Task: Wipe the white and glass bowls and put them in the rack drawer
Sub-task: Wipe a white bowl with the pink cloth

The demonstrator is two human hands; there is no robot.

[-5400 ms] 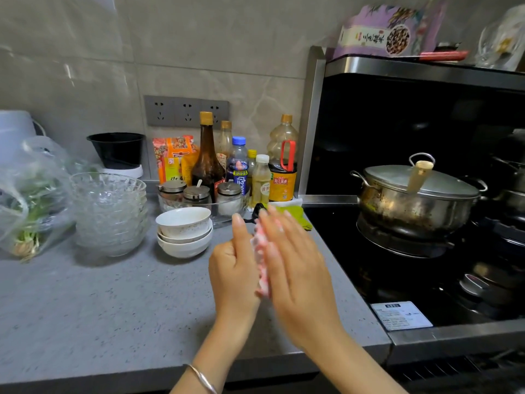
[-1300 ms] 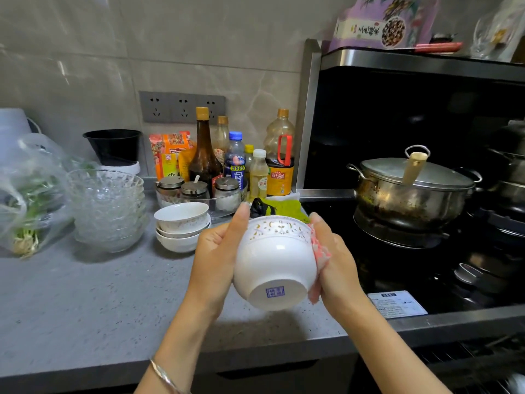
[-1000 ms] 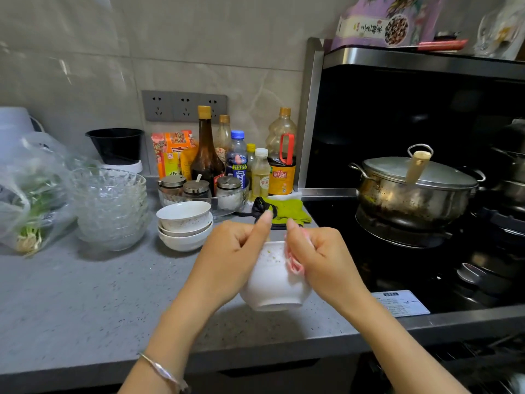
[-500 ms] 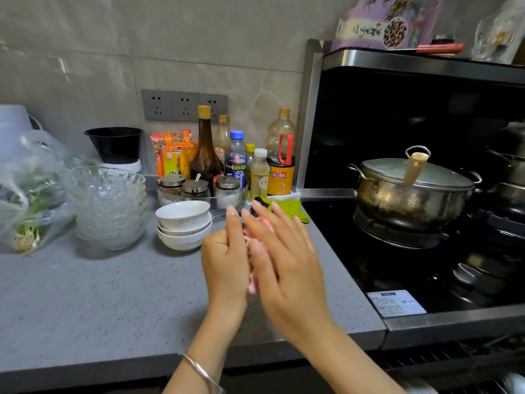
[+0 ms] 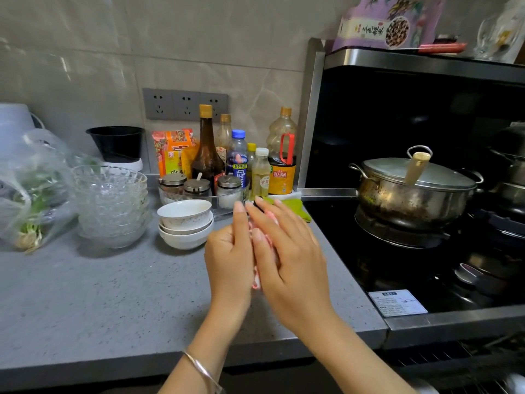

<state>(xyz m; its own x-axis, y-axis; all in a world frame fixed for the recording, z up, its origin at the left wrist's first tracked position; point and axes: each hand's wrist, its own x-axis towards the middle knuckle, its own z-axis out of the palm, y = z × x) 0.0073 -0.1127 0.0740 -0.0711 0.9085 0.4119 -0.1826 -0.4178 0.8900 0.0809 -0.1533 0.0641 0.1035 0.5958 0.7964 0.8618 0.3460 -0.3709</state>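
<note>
A second ago the white bowl was sitting between the palms, and it is no longer there; over the last half second the hands are barely shifting. The left hand point(image 5: 228, 251) and right hand point(image 5: 289, 257) are pressing together above the grey speckled stone counter point(image 5: 99, 294). Between them they are sandwiching a pink-and-white cloth point(image 5: 255, 281), whose edge is peeking out at the 6 o'clock end of the palms. The right hand is lying flat against the cloth, its fingers straight and slightly spread. The left hand is standing on edge with one digit pointing straight up. Its other fingers are hiding behind its back, so I cannot tell whether they are curling round the cloth.

At 10 o'clock from the hands, a stack of three white ceramic bowls point(image 5: 184, 223) is sitting upright on the counter. The bowls are nesting, and the top one is showing a faint speckled band inside its rim. Further out toward 9 o'clock, just beside it, a taller stack of clear ribbed glass bowls point(image 5: 110, 203) is standing with scalloped rims and catching the light. At 2 o'clock a lidded stainless steel pot point(image 5: 412, 194) is resting on the black stove.
</note>
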